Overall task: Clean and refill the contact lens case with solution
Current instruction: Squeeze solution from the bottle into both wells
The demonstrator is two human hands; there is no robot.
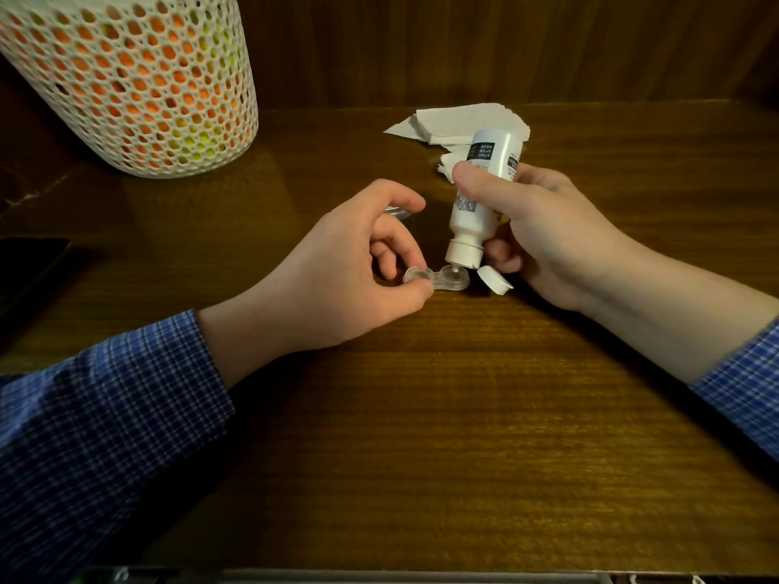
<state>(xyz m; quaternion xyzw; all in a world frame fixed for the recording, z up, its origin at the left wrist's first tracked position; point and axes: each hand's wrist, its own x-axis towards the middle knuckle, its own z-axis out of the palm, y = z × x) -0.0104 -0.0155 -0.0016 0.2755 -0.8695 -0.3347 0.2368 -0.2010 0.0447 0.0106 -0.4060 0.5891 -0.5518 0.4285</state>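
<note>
While left hand (337,263) pinches lens case (436,280), right hand (543,229) grips inverted bottle (478,204), nozzle over rt well.

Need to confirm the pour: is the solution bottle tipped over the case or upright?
Tipped. The right hand holds the solution bottle nozzle-down, flip cap open, over the right well of the case.

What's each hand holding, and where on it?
Right hand grips the solution bottle round its body, nozzle down over the lens case. Left hand pinches the case's left well.
</note>
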